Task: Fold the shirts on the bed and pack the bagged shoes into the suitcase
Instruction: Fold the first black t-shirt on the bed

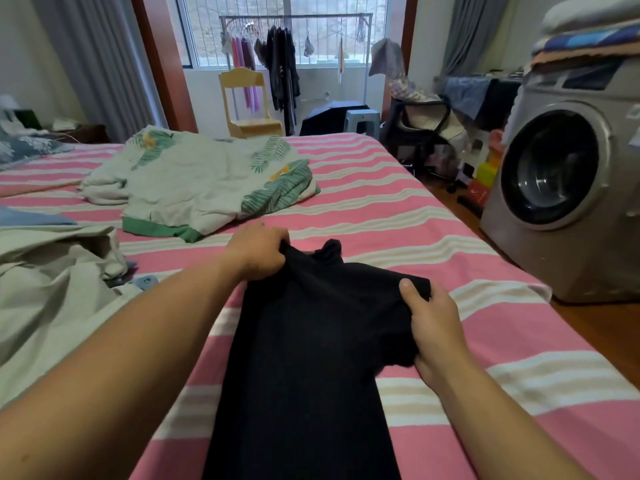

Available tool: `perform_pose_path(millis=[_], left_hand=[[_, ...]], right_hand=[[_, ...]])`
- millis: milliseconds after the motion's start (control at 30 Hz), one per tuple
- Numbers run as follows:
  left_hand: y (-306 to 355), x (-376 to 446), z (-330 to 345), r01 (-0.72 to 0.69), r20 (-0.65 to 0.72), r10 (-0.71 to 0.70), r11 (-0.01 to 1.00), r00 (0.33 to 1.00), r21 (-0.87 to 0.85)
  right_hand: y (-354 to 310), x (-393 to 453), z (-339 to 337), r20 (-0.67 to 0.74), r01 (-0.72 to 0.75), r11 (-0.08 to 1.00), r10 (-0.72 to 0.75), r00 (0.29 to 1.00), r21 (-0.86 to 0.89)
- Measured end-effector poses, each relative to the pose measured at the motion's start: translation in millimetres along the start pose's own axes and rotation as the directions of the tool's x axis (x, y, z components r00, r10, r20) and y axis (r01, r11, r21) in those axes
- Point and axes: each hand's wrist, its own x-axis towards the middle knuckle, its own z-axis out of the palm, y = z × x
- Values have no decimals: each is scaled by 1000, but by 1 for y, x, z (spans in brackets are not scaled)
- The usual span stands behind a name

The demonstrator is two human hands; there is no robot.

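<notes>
A black shirt (311, 341) lies lengthwise on the pink striped bed (398, 209), its collar end pointing away from me. My left hand (258, 252) grips the shirt's far left shoulder with curled fingers. My right hand (433, 323) pinches the right sleeve edge, thumb on top of the fabric. A light shirt with a green leaf print (207, 181) lies crumpled further up the bed. No suitcase or bagged shoes are in view.
A pale grey-green garment (52, 289) is heaped at the left of the bed. A washing machine (568, 188) stands close to the bed's right side. Beyond the bed are a wooden chair (247, 105) and a clothes rack (294, 46) by the window.
</notes>
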Motion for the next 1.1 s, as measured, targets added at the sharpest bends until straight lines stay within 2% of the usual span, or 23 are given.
perform_pose_path(millis=[33, 100, 167, 200, 267, 400, 533, 633, 667, 767, 833, 900, 933, 1000, 1033, 1100], left_hand=[[-6, -2, -5, 20, 26, -21, 1000, 999, 20], [-24, -10, -14, 93, 115, -87, 994, 990, -49], [-39, -16, -30, 142, 139, -103, 942, 985, -304], [-43, -15, -38, 158, 120, -116, 877, 986, -454], [-46, -4, -54, 141, 93, -106, 803, 990, -579], [-38, 26, -41, 50, 86, -24, 949, 996, -312], [-23, 38, -6, 23, 85, -22, 1000, 996, -17], [-23, 36, 36, -79, 118, 51, 966, 992, 247], [-24, 33, 48, -93, 120, 60, 954, 991, 285], [-27, 26, 62, -3, 48, -13, 953, 999, 302], [-10, 14, 51, 92, -109, -60, 943, 992, 321], [23, -7, 40, 116, -235, -74, 979, 969, 167], [41, -21, 38, 99, -215, -97, 995, 972, -4], [68, -51, 47, 59, -34, -71, 957, 997, -283], [75, -62, 55, 45, 24, -40, 944, 999, -327], [76, -69, 68, 37, 25, -31, 948, 999, -317]], right_hand=[[0, 2, 0, -14, 2, 1000, -2, 1000, -17], [-4, 3, 3, -25, -3, 997, 1, 1000, -77], [-13, 2, 10, -5, 14, 992, -15, 1000, -126], [-16, 2, 13, 3, 34, 990, -34, 999, -137], [-19, 1, 18, -11, 75, 987, -77, 997, -141], [-9, 0, 16, -118, 112, 991, -121, 986, -75], [-2, 5, 12, -205, 103, 994, -111, 973, -47], [1, 15, 11, -238, 127, 980, -162, 958, -155], [2, 18, 10, -241, 119, 973, -166, 956, -195], [3, 24, 4, -245, 77, 918, -183, 952, -390], [0, 24, 2, -243, 16, 875, -152, 958, -484], [-3, 24, 2, -230, -46, 856, -86, 969, -516], [-5, 23, 3, -222, -77, 847, -49, 974, -525], [-10, 21, 2, -205, -114, 867, 14, 979, -486], [-14, 19, 2, -198, -111, 895, 26, 980, -432], [-22, 11, 1, -228, -50, 939, -31, 973, -341]])
